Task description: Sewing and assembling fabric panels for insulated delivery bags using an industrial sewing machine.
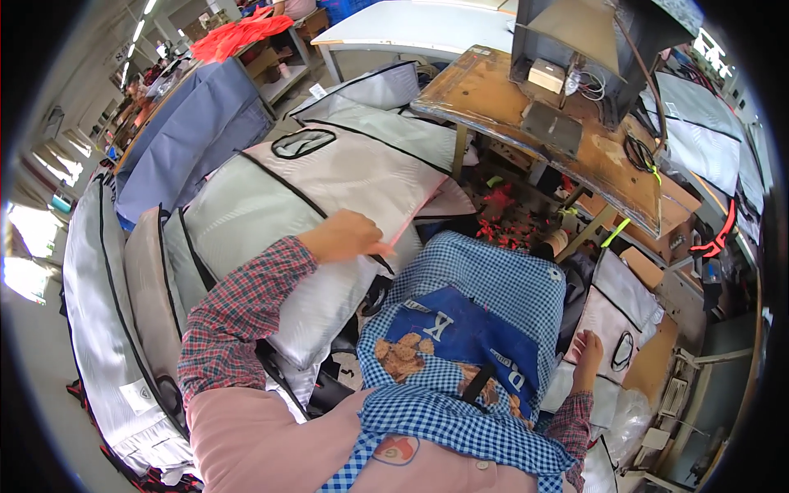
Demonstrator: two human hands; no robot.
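My left hand (pixel 349 237) is over a large pale grey and pink fabric cover (pixel 271 193) with black edging and an oval black-rimmed patch. Its fingers are curled, with one digit pointing right near the cover's pink edge. Whatever may be inside the grip is hidden. At the right, my right hand (pixel 587 353) has its fingers apart and holds nothing visible. Just beside it lies a smaller pink and grey cover (pixel 606 322) with a similar oval. Across my lap lies a blue-and-white checked apron (pixel 485 261) with a dark blue printed panel (pixel 460 329).
A worn wooden sewing table (pixel 477 86) carries a machine-like metal stand (pixel 575 49) ahead on the right. More pale covers (pixel 123 329) stand at the left, beside a grey-blue fabric pile (pixel 193 140). Red scraps (pixel 501 209) litter the floor under the table.
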